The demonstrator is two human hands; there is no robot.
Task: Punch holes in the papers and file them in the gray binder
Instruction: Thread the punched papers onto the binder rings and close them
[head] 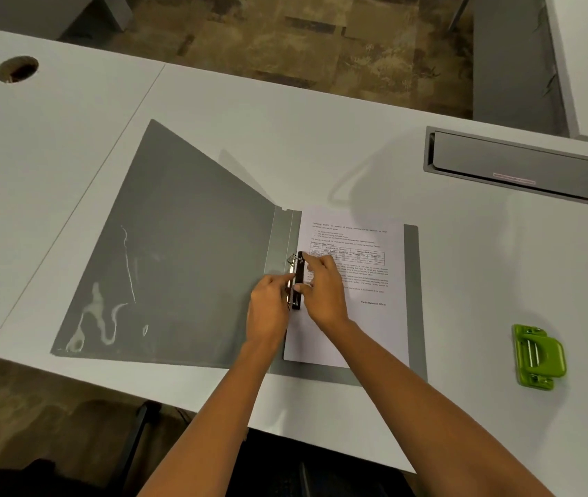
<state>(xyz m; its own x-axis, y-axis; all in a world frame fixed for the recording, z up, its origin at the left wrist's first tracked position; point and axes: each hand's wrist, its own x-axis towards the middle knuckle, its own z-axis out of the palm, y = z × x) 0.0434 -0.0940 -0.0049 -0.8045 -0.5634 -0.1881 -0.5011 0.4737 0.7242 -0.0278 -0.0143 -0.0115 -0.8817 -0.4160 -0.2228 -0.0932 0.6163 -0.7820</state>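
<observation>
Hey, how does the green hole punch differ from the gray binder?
The hole punch is small and bright green; the open binder is large and gray. The hole punch lies untouched at the right; the left hand and right hand work at the binder's ring clip. Both rest on the white desk.

soft, even indoor light falls from above on the white desk (321, 113), which reads bright with a faint grey-green cast. the gray binder (185, 245) shows pale streaks of glare on its open left cover, low near the corner. faint, wide shadows lie on the desk above the paper (357, 324) — none hard-edged. the floor (321, 48) beyond is dim. the left hand (269, 310), right hand (325, 292) and the black clamp bar (299, 278) between them look slightly smeared, and the print is too soft to read. desk edges bow near the frame's borders — wide-angle distortion.
</observation>
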